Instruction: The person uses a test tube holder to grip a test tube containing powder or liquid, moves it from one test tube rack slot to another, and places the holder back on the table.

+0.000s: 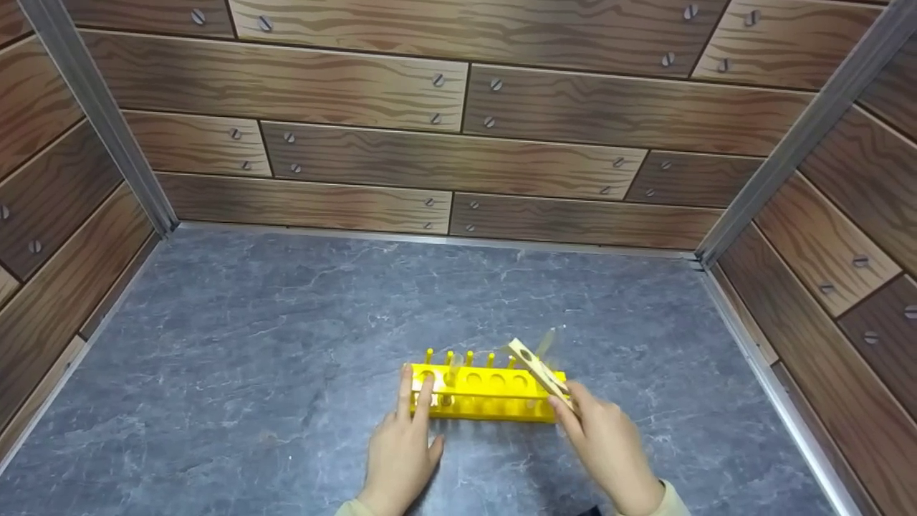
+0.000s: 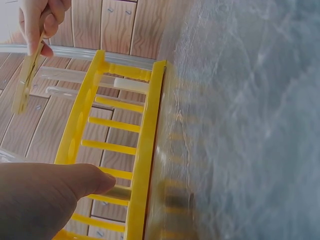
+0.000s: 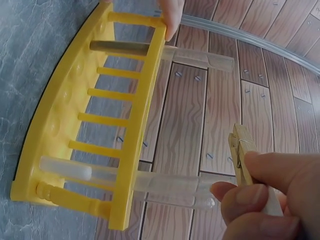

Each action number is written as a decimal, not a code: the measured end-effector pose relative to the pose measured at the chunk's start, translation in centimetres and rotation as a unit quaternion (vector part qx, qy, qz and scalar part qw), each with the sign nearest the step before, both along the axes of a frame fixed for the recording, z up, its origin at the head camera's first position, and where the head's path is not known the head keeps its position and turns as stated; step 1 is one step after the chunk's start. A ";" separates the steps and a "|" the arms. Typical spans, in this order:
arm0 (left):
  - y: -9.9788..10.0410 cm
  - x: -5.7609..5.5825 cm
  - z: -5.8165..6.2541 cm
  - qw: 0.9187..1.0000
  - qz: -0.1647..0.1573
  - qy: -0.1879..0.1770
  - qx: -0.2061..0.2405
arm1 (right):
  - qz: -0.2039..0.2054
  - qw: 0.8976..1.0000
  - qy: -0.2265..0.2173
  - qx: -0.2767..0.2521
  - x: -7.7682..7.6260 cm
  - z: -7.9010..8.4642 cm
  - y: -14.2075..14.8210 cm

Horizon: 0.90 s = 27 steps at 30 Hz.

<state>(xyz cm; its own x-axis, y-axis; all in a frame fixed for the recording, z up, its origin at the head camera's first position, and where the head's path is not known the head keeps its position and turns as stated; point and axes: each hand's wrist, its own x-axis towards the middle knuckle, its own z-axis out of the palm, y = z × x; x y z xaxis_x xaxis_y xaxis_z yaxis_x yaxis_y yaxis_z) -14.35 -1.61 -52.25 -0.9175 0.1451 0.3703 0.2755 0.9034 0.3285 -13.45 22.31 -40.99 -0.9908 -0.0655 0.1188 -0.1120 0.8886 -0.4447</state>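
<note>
A yellow test tube rack stands on the floor panel, with a row of pegs along its back. My left hand rests on the rack's left end, index and middle fingers straight over its top. My right hand grips a wooden test tube clamp by its near end, above the rack's right end. In the right wrist view, a test tube with dark contents stands near the left hand. At the other end is a tube with white contents; beside it another clear tube shows a rounded tip.
Grey marbled surface surrounds the rack. Wood-patterned walls with metal corner strips enclose it at the back and both sides. A small dark object shows at the bottom edge near the right wrist.
</note>
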 end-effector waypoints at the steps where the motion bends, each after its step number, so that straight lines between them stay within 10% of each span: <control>1: 0.0 0.0 0.0 1.000 0.000 0.003 0.000 | 0.000 1.000 0.000 -0.001 0.0 0.0 0.1; 27: 0.0 -0.1 0.1 1.000 0.013 -0.025 -0.013 | -0.036 0.998 -0.026 -0.036 0.5 0.9 1.4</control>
